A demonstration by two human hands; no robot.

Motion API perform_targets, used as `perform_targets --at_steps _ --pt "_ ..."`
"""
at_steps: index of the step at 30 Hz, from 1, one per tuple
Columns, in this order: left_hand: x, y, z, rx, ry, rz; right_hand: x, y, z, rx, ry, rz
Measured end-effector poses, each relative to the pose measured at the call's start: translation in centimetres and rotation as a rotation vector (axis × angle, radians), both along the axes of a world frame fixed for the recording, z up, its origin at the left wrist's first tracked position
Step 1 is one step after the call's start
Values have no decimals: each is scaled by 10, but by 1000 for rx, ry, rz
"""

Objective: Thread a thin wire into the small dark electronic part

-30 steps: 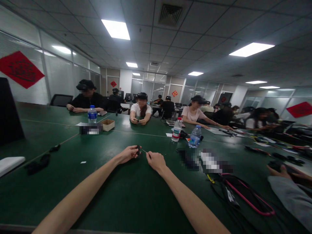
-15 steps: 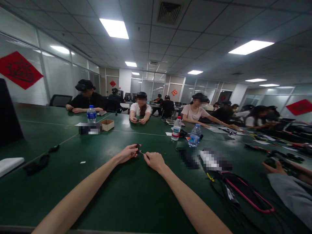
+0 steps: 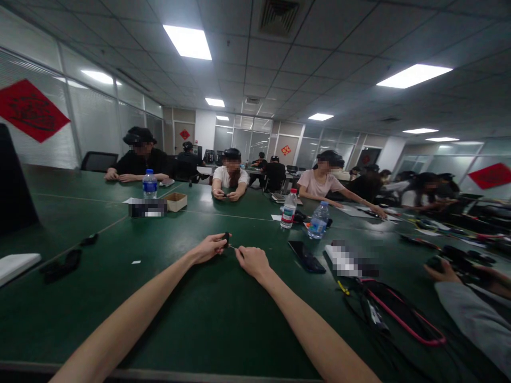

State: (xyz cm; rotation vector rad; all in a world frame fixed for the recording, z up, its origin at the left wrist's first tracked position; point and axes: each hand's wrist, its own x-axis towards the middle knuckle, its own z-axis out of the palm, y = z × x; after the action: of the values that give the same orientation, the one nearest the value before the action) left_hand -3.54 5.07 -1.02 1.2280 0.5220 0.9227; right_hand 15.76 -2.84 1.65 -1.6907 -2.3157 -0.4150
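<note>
Above the green table (image 3: 191, 319), near the middle of the view, my left hand (image 3: 211, 249) is closed on a small black object (image 3: 227, 239), pinched between thumb and fingers. My right hand (image 3: 253, 261) is just to its right, its fingers curled round a thin metal tool (image 3: 233, 246). The tool's thin shaft points left at the black object; whether the two touch is too small to tell.
A phone (image 3: 306, 257), cables (image 3: 403, 314) and two bottles (image 3: 288, 210) (image 3: 318, 221) are on the right. Further left are a small box (image 3: 176, 202), another bottle (image 3: 149, 185) and black items (image 3: 62, 266). A co-worker's hands (image 3: 443, 271) are at the right edge.
Both my hands keep nearly the same place and grips. The co-worker's hand at the right edge has shifted slightly left, and the seated person's outstretched hand has moved a little.
</note>
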Motion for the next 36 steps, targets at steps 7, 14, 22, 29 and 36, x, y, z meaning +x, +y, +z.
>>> perform_targets --at_steps 7,14,22,29,36 --pt "-1 -7 8 14 124 -119 7 7 4 -71 141 -145" --pt "0 3 0 -81 30 -29 7 4 1 -29 110 -12" --pt "0 1 3 -81 19 -31 4 2 3 9 72 1" --pt "1 2 1 -73 23 -13 2 -5 10 -2 4 -18" --pt "1 -1 4 -85 22 -7 3 -6 14 -13 -37 15"
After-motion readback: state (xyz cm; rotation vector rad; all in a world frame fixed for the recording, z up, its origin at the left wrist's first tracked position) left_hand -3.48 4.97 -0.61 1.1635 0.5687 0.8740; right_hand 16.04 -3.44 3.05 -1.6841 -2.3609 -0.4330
